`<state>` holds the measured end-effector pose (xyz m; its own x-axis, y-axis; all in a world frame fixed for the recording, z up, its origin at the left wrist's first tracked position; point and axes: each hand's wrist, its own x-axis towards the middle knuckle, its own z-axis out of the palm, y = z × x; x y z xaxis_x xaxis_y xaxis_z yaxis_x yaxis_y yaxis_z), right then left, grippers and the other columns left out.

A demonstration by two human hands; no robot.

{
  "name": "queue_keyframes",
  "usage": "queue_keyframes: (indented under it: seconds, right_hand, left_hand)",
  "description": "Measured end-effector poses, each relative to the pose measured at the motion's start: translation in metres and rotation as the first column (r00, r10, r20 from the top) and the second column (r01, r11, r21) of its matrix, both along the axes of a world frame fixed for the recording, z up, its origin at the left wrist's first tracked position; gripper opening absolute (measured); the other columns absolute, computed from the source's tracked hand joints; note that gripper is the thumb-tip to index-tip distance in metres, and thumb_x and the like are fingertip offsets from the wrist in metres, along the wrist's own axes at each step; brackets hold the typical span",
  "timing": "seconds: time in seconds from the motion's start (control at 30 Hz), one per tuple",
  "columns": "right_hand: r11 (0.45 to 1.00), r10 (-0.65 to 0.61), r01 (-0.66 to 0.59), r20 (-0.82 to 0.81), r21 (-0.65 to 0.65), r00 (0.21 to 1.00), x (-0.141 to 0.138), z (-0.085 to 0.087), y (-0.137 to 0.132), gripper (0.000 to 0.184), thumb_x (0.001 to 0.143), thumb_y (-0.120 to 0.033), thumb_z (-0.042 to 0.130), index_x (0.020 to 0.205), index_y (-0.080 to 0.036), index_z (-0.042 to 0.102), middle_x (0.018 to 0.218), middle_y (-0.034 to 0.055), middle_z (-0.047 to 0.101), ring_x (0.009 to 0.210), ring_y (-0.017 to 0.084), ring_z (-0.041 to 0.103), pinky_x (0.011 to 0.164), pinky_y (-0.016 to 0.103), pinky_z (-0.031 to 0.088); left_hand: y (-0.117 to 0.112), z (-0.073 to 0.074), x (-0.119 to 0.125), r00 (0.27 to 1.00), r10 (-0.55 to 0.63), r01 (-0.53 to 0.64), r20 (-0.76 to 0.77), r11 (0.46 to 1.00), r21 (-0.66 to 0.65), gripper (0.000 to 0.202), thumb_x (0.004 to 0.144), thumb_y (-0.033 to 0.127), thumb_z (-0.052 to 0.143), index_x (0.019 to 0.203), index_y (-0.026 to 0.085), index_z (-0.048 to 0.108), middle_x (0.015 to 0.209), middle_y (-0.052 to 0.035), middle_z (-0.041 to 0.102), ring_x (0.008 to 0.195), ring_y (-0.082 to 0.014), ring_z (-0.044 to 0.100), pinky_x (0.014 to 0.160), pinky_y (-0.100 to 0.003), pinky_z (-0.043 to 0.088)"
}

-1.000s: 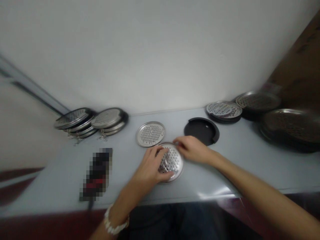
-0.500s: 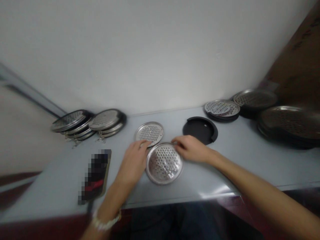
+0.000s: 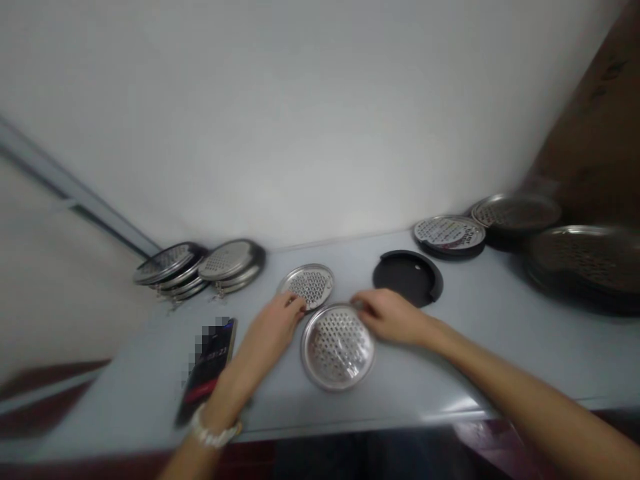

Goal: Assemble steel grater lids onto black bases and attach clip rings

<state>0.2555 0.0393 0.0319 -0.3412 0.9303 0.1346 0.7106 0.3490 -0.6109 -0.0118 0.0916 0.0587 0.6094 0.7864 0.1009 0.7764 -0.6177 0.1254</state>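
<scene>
Since the earlier frames, the left hand has been withdrawn from the near perforated steel disc and is positioned at the far perforated steel disc. The left fingers are curled against the near edge of the far disc; whether that rim is gripped cannot be told. The right hand is placed beyond the near disc, with the right fingers bent down at its upper right rim; a firm grasp cannot be confirmed. Both discs are laid flat on the gray table, just beside each other, with the near disc closer to the table's front edge. A black plastic cover with a notched edge is laid to the right of the far disc. A phone, partly blurred, is located under the left wrist, which carries a white beaded bracelet. Two stacks of discs are set at the left, against the wall. Further stacks of discs are set at the right.
</scene>
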Motion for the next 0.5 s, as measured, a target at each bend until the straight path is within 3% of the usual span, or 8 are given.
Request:
queue_keyframes:
  seconds: [0.13,0.23,0.3,0.4,0.5]
  right_hand:
    - [1.0,0.005,-0.005,-0.02,0.004,1.0,-0.001,0.0,0.001,0.023,0.094,-0.016,0.053,0.107,-0.016,0.072,0.094,0.0077,0.076,0.083,0.019,0.069,0.074,0.026,0.045]
    - [1.0,0.006,-0.006,-0.027,0.002,1.0,-0.001,-0.002,0.002,0.025,0.094,-0.015,0.051,0.107,-0.016,0.072,0.1,0.0091,0.077,0.09,0.021,0.071,0.08,0.027,0.047]
    - [1.0,0.004,-0.004,-0.029,-0.001,1.0,0.0,-0.003,0.003,0.026,0.094,-0.015,0.051,0.109,-0.016,0.072,0.103,0.0099,0.077,0.092,0.021,0.071,0.083,0.028,0.047]
    - [1.0,0.006,-0.006,-0.032,-0.003,0.999,0.0,-0.003,0.002,0.026,0.095,-0.015,0.05,0.109,-0.016,0.072,0.104,0.0102,0.077,0.094,0.021,0.071,0.084,0.028,0.048]
    - [1.0,0.01,-0.011,-0.036,0.0,0.999,-0.001,-0.001,0.001,0.025,0.095,-0.015,0.05,0.107,-0.016,0.072,0.103,0.0099,0.077,0.094,0.021,0.072,0.084,0.028,0.048]
  left_hand:
    - [-0.004,0.016,-0.011,0.964,0.01,-0.034,0.264,0.996,0.086,0.021,0.099,0.031,0.046,0.101,0.021,0.064,0.102,-0.0094,0.07,0.099,-0.027,0.065,0.09,-0.041,0.052]
    - [-0.005,0.028,-0.017,0.868,0.158,-0.19,0.471,0.982,0.019,0.024,0.095,0.041,0.052,0.099,0.022,0.066,0.091,-0.0048,0.072,0.08,-0.0224,0.066,0.074,-0.033,0.052]
    - [-0.001,0.031,-0.02,0.709,0.299,-0.289,0.639,0.949,-0.123,0.026,0.087,0.045,0.063,0.095,0.021,0.069,0.086,-0.0027,0.072,0.073,-0.0196,0.064,0.064,-0.028,0.049]
    - [0.01,0.028,-0.025,0.402,0.446,-0.297,0.8,0.89,-0.347,0.036,0.072,0.048,0.076,0.091,0.018,0.07,0.077,-0.001,0.07,0.067,-0.0161,0.06,0.057,-0.023,0.044]
    - [0.021,0.022,-0.033,0.249,0.512,-0.275,0.822,0.851,-0.446,0.046,0.067,0.05,0.079,0.097,0.016,0.069,0.071,0.0009,0.069,0.059,-0.0133,0.057,0.054,-0.022,0.043]
